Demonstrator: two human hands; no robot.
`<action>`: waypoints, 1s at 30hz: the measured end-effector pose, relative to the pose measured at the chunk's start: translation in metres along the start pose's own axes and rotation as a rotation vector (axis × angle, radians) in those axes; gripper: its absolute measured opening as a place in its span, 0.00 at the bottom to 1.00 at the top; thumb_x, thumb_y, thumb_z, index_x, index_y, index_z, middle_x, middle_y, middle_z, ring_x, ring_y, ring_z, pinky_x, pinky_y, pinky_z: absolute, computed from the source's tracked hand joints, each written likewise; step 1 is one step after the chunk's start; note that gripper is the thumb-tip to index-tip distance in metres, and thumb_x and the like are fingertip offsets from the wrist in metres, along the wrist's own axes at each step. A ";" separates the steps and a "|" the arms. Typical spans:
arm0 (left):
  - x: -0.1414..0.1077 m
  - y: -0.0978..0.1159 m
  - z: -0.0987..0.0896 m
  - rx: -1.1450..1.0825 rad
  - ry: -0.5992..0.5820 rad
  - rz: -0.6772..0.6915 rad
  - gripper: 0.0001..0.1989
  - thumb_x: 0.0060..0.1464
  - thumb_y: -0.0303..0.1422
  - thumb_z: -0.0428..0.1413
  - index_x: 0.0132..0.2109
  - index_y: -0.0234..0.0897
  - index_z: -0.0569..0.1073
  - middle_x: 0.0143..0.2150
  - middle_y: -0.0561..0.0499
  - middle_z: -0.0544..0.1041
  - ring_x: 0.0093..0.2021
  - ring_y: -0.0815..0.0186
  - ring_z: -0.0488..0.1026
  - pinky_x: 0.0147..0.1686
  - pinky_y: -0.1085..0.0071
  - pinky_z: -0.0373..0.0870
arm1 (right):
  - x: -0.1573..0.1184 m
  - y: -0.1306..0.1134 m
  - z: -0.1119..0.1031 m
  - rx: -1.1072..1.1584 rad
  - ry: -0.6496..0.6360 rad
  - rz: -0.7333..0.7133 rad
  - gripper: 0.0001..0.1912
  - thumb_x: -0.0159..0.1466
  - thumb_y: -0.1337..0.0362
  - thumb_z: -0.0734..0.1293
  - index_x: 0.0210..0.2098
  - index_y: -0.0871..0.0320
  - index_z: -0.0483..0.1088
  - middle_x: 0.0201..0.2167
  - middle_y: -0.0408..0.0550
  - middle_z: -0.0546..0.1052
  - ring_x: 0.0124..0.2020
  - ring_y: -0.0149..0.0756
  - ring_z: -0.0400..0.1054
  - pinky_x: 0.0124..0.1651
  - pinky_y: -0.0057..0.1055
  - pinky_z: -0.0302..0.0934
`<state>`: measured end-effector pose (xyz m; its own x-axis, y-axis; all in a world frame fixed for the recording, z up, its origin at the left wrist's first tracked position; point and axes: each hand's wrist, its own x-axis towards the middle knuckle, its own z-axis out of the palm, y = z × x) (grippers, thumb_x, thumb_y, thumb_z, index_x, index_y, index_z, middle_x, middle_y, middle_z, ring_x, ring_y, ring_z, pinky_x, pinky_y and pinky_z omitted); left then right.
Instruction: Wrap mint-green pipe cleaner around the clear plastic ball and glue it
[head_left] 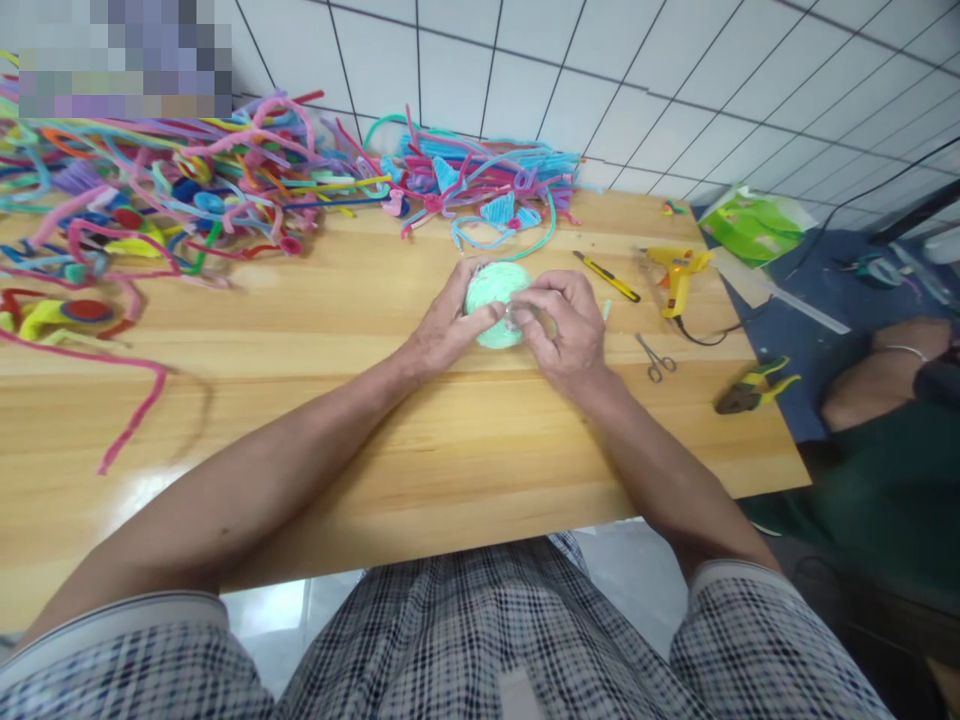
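Note:
A round mint-green piece (496, 285), with a fuzzy look like coiled pipe cleaner, is held up over the wooden table. My left hand (450, 325) grips it from the left, thumb pressed across its front. The fingers of my right hand (566, 325) are pinched together at its middle and right side, by my left thumb. Something small and pale shows between the thumb and fingertips there, too small to name. The right part of the round piece is covered by my right fingers.
A heap of colourful pipe cleaners (247, 180) spreads along the back left. To the right lie a yellow utility knife (607, 277), small scissors (655, 358), a yellow glue gun (676, 275) and pliers (756, 388). Another person's arm (874, 375) is beyond the table's right edge.

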<state>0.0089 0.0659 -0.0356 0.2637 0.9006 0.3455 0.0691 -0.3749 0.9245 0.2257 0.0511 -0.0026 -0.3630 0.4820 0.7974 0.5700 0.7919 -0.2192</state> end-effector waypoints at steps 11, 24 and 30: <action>-0.002 0.007 -0.004 -0.026 -0.033 0.005 0.36 0.64 0.57 0.60 0.68 0.41 0.66 0.67 0.40 0.75 0.68 0.47 0.73 0.70 0.54 0.73 | -0.007 -0.017 0.011 -0.039 0.059 0.086 0.10 0.76 0.60 0.69 0.55 0.50 0.77 0.52 0.55 0.78 0.54 0.49 0.76 0.59 0.51 0.75; 0.001 0.002 -0.001 0.064 0.030 0.011 0.41 0.63 0.70 0.57 0.66 0.44 0.67 0.63 0.42 0.78 0.63 0.50 0.76 0.66 0.55 0.76 | -0.006 -0.020 0.013 -0.058 0.064 0.095 0.11 0.74 0.60 0.70 0.55 0.49 0.76 0.53 0.53 0.79 0.54 0.48 0.77 0.58 0.51 0.77; -0.001 0.004 -0.001 0.076 0.034 0.008 0.43 0.62 0.72 0.56 0.66 0.42 0.67 0.63 0.41 0.78 0.63 0.50 0.76 0.67 0.54 0.76 | -0.007 -0.019 0.009 -0.037 0.091 0.066 0.15 0.75 0.60 0.71 0.60 0.49 0.73 0.53 0.55 0.80 0.55 0.49 0.78 0.59 0.52 0.77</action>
<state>0.0082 0.0640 -0.0318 0.2320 0.9040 0.3591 0.1399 -0.3963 0.9074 0.2108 0.0363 -0.0089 -0.2561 0.4950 0.8303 0.6179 0.7444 -0.2532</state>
